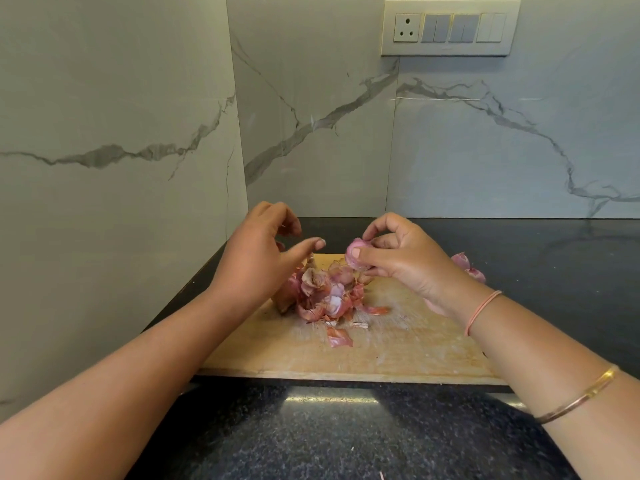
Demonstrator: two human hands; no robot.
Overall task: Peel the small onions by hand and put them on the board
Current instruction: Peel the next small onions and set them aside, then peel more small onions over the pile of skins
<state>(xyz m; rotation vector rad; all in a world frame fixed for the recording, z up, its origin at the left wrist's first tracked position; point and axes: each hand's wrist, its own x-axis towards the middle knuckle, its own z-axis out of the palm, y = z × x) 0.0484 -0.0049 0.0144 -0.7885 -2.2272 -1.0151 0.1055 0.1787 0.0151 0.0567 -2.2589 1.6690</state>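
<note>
Board (398, 351) on dark counter (346, 438), right fingers (374, 255) pinching small onion (354, 252), axis near upright, left fingers (304, 247) spread

Pink wrist band (483, 311), thin gold bangle (581, 397)

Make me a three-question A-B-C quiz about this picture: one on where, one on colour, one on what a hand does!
1. Where is the pile of onion skins? A in a bowl; B on the board; C on the floor.
2. What colour is the counter? A white; B red; C black.
3. What is the right hand doing? A lying flat; B its fingers pinch a small onion; C waving.
Answers: B, the skins lie on the wooden board; C, the counter is dark and speckled; B, thumb and fingers curl round the onion.
</note>
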